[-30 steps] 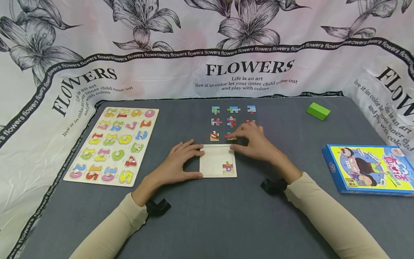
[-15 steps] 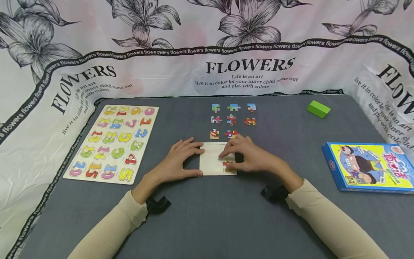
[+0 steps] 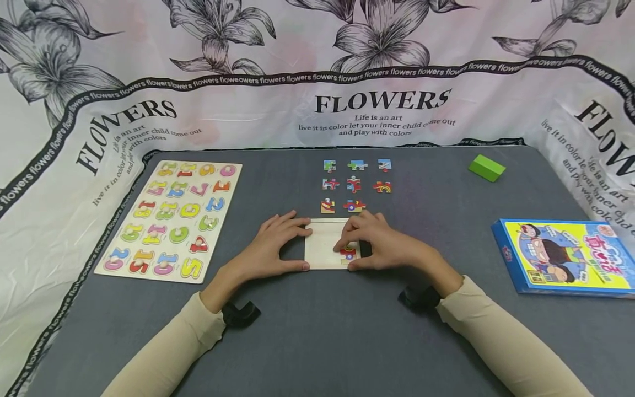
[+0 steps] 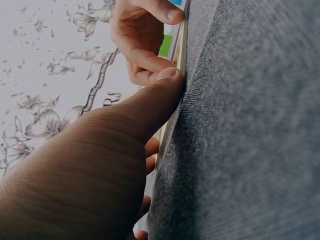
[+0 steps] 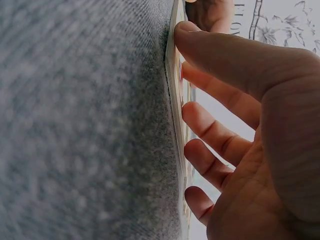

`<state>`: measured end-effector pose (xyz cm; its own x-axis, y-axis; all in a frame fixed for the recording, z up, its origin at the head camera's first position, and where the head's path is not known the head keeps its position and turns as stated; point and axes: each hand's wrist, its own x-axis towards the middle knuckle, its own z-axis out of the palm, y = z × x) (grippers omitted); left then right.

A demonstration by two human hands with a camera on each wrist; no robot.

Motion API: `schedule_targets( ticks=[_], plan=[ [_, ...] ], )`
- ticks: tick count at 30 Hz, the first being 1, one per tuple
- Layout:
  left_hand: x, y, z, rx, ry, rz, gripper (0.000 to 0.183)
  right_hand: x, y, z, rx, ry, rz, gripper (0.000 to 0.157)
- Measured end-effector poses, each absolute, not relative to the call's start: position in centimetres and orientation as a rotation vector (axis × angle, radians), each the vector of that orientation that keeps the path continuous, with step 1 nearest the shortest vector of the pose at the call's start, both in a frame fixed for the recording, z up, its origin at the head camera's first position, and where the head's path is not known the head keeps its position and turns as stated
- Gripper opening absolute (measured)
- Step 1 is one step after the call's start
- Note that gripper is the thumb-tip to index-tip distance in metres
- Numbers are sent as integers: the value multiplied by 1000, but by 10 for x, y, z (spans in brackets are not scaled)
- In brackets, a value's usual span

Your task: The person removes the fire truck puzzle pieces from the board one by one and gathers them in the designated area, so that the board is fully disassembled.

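Observation:
In the head view, my left hand point(image 3: 270, 248) rests at the left edge of a small, flat wooden puzzle tray point(image 3: 319, 245), thumb at the near corner and fingers at the far one. The left wrist view shows that thumb point(image 4: 167, 82) against the tray's edge. My right hand point(image 3: 382, 240) lies over the tray's right side. Its index fingertip touches the tray beside a red and yellow jigsaw piece point(image 3: 349, 253) in the near right corner, partly hidden by the hand. The right thumb point(image 5: 192, 34) presses on the near rim.
Several loose jigsaw pieces point(image 3: 354, 184) lie in rows beyond the tray. A number puzzle board point(image 3: 171, 220) lies at the left. On the right are a blue and yellow box point(image 3: 565, 256) and a green block point(image 3: 487, 168). A flower-printed sheet point(image 3: 278, 121) hangs behind.
My right hand has moved from the far edge of the tray down over the piece in its near right corner. The left hand stays at the tray's left edge.

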<state>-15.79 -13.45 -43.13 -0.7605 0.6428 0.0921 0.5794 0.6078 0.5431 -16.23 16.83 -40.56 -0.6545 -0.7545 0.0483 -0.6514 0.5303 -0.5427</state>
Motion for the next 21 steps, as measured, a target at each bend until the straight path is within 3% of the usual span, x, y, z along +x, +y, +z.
schedule_targets(
  ticks=[21],
  plan=[
    [-164, -130, -422, 1062, 2688, 764, 71, -155, 172, -408, -1177, 2610, -802, 41]
  ],
)
